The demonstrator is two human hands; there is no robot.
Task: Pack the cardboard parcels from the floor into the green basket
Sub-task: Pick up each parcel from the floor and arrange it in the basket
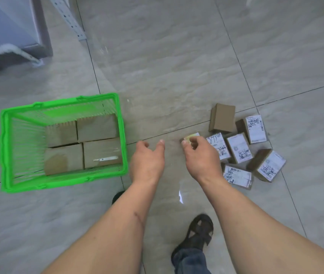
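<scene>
Pinching a small parcel with the right hand

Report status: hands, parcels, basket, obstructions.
Left hand open, empty. Right hand reaching nearest parcel, grip unclear. Green basket holds four. Nothing blocking.

Bare forearms, dark strappy sandal, blue jeans leg.
</scene>
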